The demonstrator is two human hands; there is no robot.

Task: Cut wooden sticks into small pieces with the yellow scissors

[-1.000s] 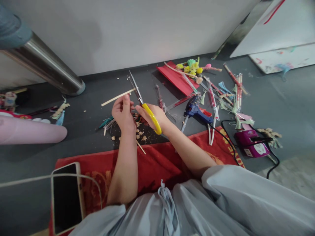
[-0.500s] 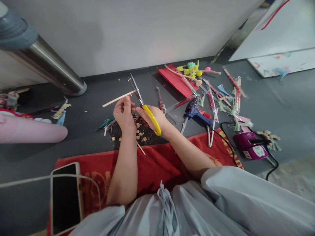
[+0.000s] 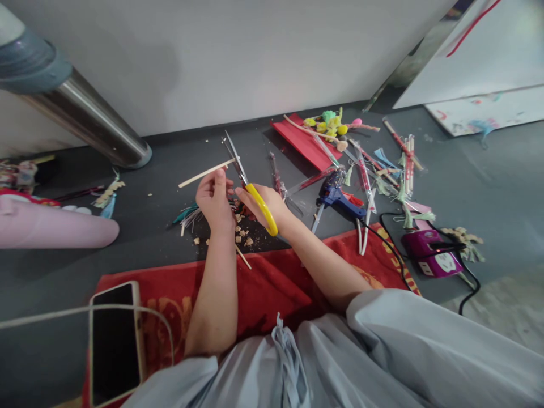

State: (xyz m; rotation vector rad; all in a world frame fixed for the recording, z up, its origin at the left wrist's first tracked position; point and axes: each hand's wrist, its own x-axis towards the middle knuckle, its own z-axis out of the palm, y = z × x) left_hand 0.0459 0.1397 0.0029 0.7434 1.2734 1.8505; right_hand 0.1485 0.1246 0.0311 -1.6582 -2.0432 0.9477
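**Stick between scissor blades**

L hand [image 3: 216, 199] pinches a thin wooden stick [image 3: 205, 173], held up over the dark floor [image 3: 170, 249] w/ its free end pointing left. R hand [image 3: 266, 205] grips yellow-handled scissors [image 3: 250, 187], fingers through the loop; blades are parted, and the stick's right end sits btwn them. Wood crumbs [image 3: 242, 231] lie under both hands. Blue glue gun [image 3: 338, 195] lies to the right, phone [image 3: 114, 340] on the red cloth [image 3: 272, 283]
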